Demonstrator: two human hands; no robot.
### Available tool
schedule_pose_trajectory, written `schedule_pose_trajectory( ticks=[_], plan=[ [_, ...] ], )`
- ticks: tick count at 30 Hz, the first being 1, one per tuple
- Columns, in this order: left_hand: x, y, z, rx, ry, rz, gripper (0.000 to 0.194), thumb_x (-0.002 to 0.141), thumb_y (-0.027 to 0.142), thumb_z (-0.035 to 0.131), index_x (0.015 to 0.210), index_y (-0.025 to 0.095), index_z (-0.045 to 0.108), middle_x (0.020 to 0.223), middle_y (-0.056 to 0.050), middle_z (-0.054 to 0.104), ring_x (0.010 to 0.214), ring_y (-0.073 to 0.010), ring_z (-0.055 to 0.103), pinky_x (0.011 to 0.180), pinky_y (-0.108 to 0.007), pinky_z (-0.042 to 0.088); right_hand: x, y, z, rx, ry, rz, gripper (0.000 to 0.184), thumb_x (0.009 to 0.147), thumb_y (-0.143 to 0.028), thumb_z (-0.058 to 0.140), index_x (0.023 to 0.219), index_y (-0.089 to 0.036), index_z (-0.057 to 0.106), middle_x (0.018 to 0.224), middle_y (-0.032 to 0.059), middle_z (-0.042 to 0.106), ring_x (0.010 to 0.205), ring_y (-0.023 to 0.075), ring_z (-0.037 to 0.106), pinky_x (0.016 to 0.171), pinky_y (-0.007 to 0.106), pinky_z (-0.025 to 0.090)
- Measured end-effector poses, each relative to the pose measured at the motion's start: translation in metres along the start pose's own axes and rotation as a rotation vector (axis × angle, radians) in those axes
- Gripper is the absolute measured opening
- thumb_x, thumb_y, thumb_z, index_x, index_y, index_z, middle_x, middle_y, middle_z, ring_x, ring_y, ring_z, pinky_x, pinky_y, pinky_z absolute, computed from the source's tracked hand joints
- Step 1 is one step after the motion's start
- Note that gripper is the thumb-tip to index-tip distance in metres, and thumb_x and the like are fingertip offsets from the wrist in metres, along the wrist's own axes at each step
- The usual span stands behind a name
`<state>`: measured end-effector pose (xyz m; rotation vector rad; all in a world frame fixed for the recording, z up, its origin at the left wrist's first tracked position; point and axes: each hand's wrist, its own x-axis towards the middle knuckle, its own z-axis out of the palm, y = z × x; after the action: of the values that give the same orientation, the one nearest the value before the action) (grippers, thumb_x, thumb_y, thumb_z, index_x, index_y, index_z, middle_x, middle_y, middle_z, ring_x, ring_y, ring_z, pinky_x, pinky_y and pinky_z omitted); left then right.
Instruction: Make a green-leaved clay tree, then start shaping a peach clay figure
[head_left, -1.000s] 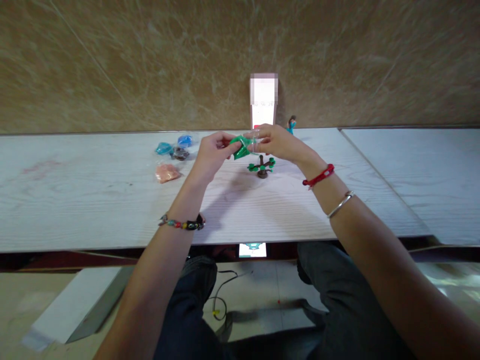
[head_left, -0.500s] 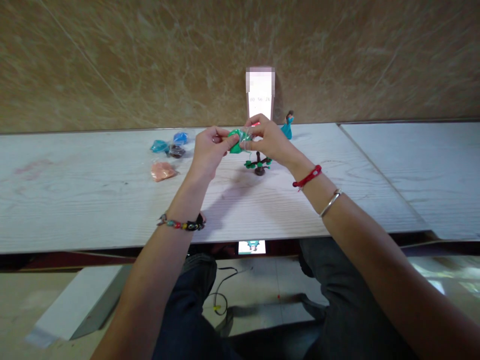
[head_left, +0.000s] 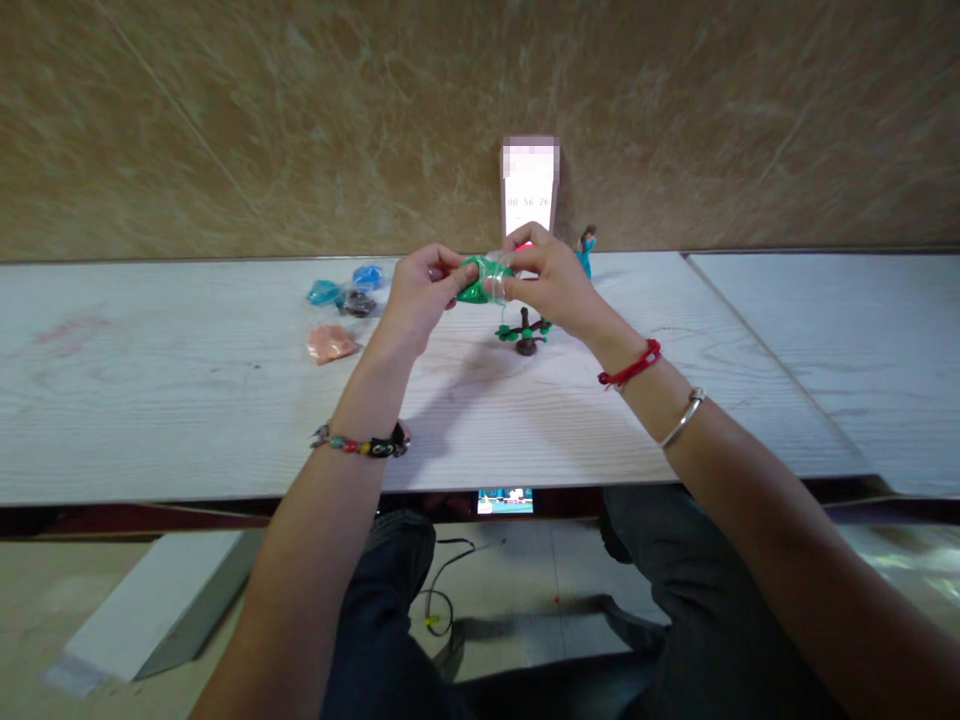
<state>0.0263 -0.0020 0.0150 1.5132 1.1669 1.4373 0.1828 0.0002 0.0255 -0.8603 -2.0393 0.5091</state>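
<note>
A clear plastic bag with green modelling clay (head_left: 475, 291) is held up between my two hands, above the table. My left hand (head_left: 424, 292) pinches the green, filled end. The see-through end is between the thumb and fingers of my right hand (head_left: 551, 280). Just below the bag stands a small clay tree (head_left: 526, 335) with a brown trunk and base and green leaf clumps. Behind my right hand is a small figurine in a turquoise dress (head_left: 586, 250), partly covered by the hand.
Left of my hands lie bags of teal clay (head_left: 325, 292), blue clay (head_left: 367, 277), dark brown clay (head_left: 358, 303) and peach clay (head_left: 331, 344). A lit phone (head_left: 529, 190) showing a timer leans on the wall. Another small screen (head_left: 505, 501) glows below the table's front edge.
The green clay bag looks more stretched out between my hands, and less of the clay bulges by my left thumb. The view has shifted slightly. Both hands keep their hold.
</note>
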Motion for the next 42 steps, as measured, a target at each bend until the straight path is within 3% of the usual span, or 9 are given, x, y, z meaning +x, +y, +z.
schedule_pose_trajectory(
  ticks=[7,11,14,18,23,28,31,35,42],
  plan=[
    [0.005,-0.007,-0.021,0.005,-0.025,-0.009,0.015,0.064,0.013,0.062,0.062,0.016,0.049,0.055,0.005,0.047,0.048,-0.0042,0.044,0.042,-0.015,0.029,-0.001,0.004,-0.001,0.310,0.008,0.147,0.030,0.068,-0.043,0.062,0.074,-0.013,0.058,0.094,0.0034,0.044,0.070,0.0079,0.052,0.058,0.025,0.051],
    [0.005,-0.008,-0.033,-0.036,-0.017,-0.095,0.013,0.064,0.016,0.062,0.064,0.016,0.049,0.058,0.005,0.049,0.051,-0.0046,0.046,0.044,-0.015,0.032,-0.003,0.002,-0.019,0.340,0.060,0.193,0.027,0.070,-0.039,0.060,0.075,-0.012,0.056,0.076,0.0017,0.051,0.060,0.0069,0.055,0.054,0.024,0.050],
    [0.003,-0.006,-0.029,-0.051,-0.058,-0.099,0.014,0.063,0.018,0.063,0.064,0.016,0.050,0.058,0.005,0.049,0.051,-0.0048,0.045,0.045,-0.015,0.032,-0.005,-0.001,-0.027,0.312,0.038,0.227,0.020,0.073,-0.031,0.058,0.076,-0.011,0.056,0.060,-0.0012,0.051,0.052,0.0064,0.054,0.052,0.023,0.048],
    [0.000,-0.005,-0.017,-0.051,-0.094,-0.055,0.013,0.063,0.019,0.063,0.063,0.015,0.051,0.057,0.004,0.049,0.050,-0.0047,0.043,0.043,-0.016,0.029,-0.008,-0.006,-0.023,0.231,-0.019,0.204,0.015,0.072,-0.022,0.057,0.083,-0.012,0.056,0.058,-0.0024,0.054,0.047,0.0059,0.053,0.045,0.020,0.044],
    [0.001,-0.006,-0.013,-0.039,-0.041,-0.023,0.012,0.064,0.021,0.062,0.064,0.015,0.051,0.055,0.004,0.048,0.049,-0.0047,0.042,0.043,-0.017,0.029,-0.007,-0.012,-0.018,0.086,0.081,0.233,0.015,0.071,-0.021,0.056,0.084,-0.014,0.054,0.059,-0.0020,0.056,0.044,0.0053,0.052,0.041,0.018,0.039],
    [0.000,-0.006,-0.012,-0.049,-0.044,0.038,0.013,0.063,0.021,0.063,0.064,0.016,0.051,0.053,0.005,0.048,0.047,-0.0048,0.041,0.042,-0.017,0.029,-0.005,-0.016,-0.015,0.040,-0.146,0.269,0.014,0.074,-0.023,0.052,0.070,-0.012,0.059,0.049,-0.0019,0.052,0.040,0.0056,0.047,0.042,0.021,0.037],
    [-0.001,-0.005,-0.011,-0.073,-0.094,0.065,0.015,0.062,0.021,0.064,0.062,0.016,0.050,0.051,0.005,0.046,0.046,-0.0042,0.039,0.042,-0.017,0.027,-0.005,-0.014,-0.012,0.009,-0.157,0.237,0.018,0.074,-0.027,0.054,0.078,-0.012,0.064,0.045,-0.0040,0.047,0.042,0.0059,0.044,0.046,0.022,0.036],
    [-0.003,-0.002,-0.013,-0.046,-0.156,0.053,0.018,0.060,0.024,0.066,0.059,0.015,0.051,0.049,0.005,0.046,0.045,-0.0038,0.038,0.042,-0.017,0.025,-0.005,-0.007,-0.009,0.020,-0.187,0.104,0.022,0.072,-0.024,0.058,0.090,-0.014,0.065,0.063,-0.0009,0.053,0.058,0.0082,0.046,0.056,0.024,0.037],
    [-0.008,0.006,-0.011,-0.161,-0.221,-0.018,0.025,0.055,0.023,0.070,0.054,0.015,0.046,0.048,0.006,0.045,0.043,-0.0035,0.039,0.041,-0.017,0.026,-0.006,-0.003,-0.008,0.262,-0.233,-0.006,0.020,0.073,-0.025,0.060,0.091,-0.018,0.063,0.085,0.0017,0.048,0.077,0.0112,0.045,0.069,0.027,0.040]
  ],
)
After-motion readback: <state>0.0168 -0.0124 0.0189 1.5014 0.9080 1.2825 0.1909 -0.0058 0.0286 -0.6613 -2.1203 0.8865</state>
